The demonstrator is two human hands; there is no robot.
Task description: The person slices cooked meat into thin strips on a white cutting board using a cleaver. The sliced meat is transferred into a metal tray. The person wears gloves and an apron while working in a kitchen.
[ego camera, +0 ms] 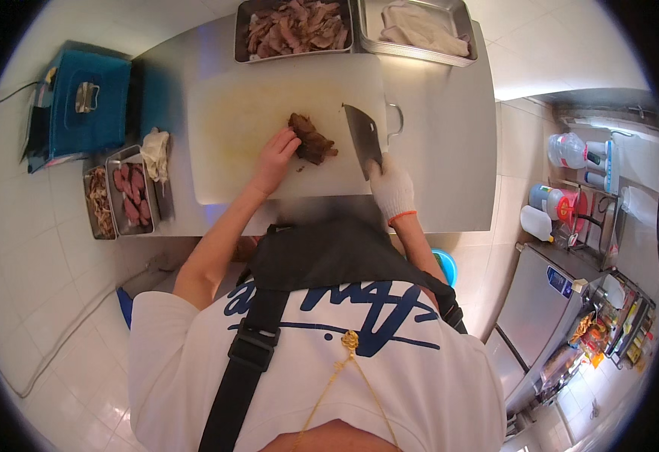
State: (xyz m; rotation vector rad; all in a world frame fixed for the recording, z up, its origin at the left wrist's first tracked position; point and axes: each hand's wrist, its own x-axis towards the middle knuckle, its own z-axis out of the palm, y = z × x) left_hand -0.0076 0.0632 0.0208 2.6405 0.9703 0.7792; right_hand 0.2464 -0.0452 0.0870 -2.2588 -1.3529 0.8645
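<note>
A browned chunk of cooked meat [312,140] lies on the white plastic cutting board [239,113], with a small crumb below it. My bare left hand [277,155] rests its fingertips against the meat's left end; whether it grips the meat is not plain. My right hand [391,186], in a white knitted glove with an orange cuff, holds a cleaver [365,134] by its handle. The blade lies over the board's right part, apart from the meat, its tip pointing away from me.
Behind the board stand a metal tray of sliced meat [238,34] and stacked trays [465,56] holding a cloth. Left are narrow metal trays [115,195] with meat, a white cloth glove [156,150] and a blue box [86,135]. A metal handle [400,118] sits at the board's right edge.
</note>
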